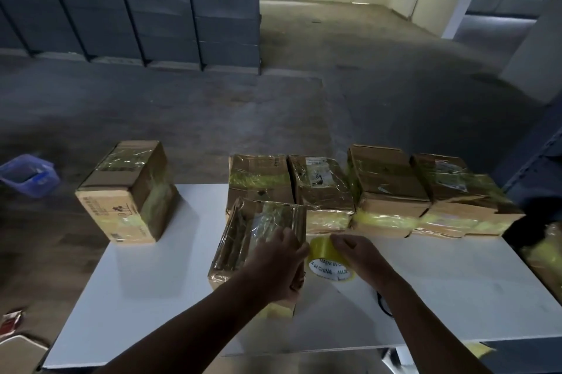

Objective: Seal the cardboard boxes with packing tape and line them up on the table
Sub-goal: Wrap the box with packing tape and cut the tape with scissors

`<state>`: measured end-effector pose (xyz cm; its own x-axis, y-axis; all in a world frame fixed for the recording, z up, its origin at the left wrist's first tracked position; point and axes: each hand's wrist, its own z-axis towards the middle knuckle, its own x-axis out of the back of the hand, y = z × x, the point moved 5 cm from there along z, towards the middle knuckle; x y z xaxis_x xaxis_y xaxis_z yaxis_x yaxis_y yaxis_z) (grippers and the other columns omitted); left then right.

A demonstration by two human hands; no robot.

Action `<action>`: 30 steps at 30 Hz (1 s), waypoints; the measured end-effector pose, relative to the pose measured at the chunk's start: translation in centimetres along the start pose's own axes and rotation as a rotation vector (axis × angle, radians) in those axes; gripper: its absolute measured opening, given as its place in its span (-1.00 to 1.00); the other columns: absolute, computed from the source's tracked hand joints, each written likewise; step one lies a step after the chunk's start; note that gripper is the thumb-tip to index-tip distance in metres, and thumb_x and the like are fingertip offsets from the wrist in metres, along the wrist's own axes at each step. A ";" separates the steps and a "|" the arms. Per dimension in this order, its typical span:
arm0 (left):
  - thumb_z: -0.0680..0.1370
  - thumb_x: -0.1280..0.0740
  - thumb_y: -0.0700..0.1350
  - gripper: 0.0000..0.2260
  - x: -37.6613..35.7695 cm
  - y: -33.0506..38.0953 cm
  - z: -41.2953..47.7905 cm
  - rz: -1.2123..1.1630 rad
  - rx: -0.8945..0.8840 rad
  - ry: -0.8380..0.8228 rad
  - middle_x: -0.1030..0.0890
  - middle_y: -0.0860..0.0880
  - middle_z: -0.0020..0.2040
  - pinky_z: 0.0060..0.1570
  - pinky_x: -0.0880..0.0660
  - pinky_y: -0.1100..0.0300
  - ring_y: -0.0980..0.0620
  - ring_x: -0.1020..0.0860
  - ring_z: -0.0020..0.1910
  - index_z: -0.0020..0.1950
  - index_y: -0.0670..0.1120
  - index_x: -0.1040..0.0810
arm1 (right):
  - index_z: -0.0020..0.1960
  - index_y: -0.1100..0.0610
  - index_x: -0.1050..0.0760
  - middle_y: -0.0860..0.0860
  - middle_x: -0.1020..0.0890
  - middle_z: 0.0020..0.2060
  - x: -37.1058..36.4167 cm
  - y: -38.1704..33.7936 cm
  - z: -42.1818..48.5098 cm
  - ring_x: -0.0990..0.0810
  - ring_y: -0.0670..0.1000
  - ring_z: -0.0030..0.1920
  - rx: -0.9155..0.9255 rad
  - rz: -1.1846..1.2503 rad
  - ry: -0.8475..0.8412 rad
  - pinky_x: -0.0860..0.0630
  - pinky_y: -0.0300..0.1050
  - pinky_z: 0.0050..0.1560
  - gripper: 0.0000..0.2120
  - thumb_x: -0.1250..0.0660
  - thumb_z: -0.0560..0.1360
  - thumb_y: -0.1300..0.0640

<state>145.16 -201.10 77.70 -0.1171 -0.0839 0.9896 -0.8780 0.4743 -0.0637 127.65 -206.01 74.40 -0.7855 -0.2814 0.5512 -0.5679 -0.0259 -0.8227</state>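
Observation:
A tape-wrapped cardboard box [243, 239] lies in front of me on the white table [158, 297]. My left hand [279, 264] rests on its right side, fingers curled over the box's right edge. Right beside that edge, my right hand [359, 255] grips a roll of yellowish packing tape [327, 264] with a white core printed "MADE IN CHINA". Behind them, several taped boxes stand side by side in a row [386, 188] along the far edge. One more taped box [127, 191] stands apart at the far left corner.
A blue plastic basket [29, 174] sits on the floor left of the table. Another taped box [544, 255] shows at the right edge of view. A dark object [384, 303] lies on the table under my right forearm. Grey shelving stands far back left.

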 end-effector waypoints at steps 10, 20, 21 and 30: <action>0.45 -0.45 -0.02 -0.39 0.6 0.3 0.3 0.082 -0.036 -0.077 -0.21 -0.24 0.42 0.05 -0.56 -0.13 -0.27 -0.21 0.40 0.45 0.01 -0.31 | -0.36 0.00 -0.38 -0.05 -0.43 -0.46 -3.2 2.1 -0.2 -0.42 -0.09 -0.42 -0.105 -0.252 -0.006 -0.33 -0.16 -0.35 -0.60 -0.18 0.57 -0.17; 0.43 -0.46 0.03 -0.35 1.6 -1.7 -2.1 0.009 -0.192 0.039 0.01 -0.02 0.59 0.09 -0.57 -0.02 -0.18 -0.21 0.45 0.45 -0.02 -0.30 | -0.32 0.05 -0.41 -0.06 -0.45 -0.44 -3.5 0.0 -0.3 -0.43 -0.08 -0.40 -0.070 -0.184 0.031 -0.36 -0.19 -0.34 -0.64 -0.23 0.56 -0.14; 0.41 -0.47 0.07 -0.34 1.7 -2.5 -2.5 -0.028 -0.188 0.071 0.00 -0.01 0.59 0.09 -0.57 -0.01 -0.15 -0.25 0.43 0.45 -0.02 -0.31 | -0.34 0.06 -0.41 -0.05 -0.45 -0.45 -3.2 -0.5 0.0 -0.42 -0.07 -0.41 -0.059 -0.115 0.067 -0.34 -0.17 -0.33 -0.63 -0.26 0.55 -0.12; 0.32 -0.37 0.32 -0.29 -1.9 -7.7 -7.7 -0.388 -0.087 0.443 -0.35 -0.08 0.46 -0.20 -0.65 0.08 -0.10 -0.47 0.30 0.34 -0.03 -0.37 | -0.32 0.12 -0.47 0.00 -0.49 -0.43 -3.7 -6.8 1.2 -0.50 -0.10 -0.40 0.140 0.130 0.060 -0.42 -0.24 -0.35 -0.69 -0.32 0.55 0.00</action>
<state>155.73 -197.88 77.31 0.4261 0.0990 0.8992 -0.7744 0.5538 0.3060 134.68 -205.92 77.83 -0.8654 -0.2337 0.4433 -0.4246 -0.1280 -0.8963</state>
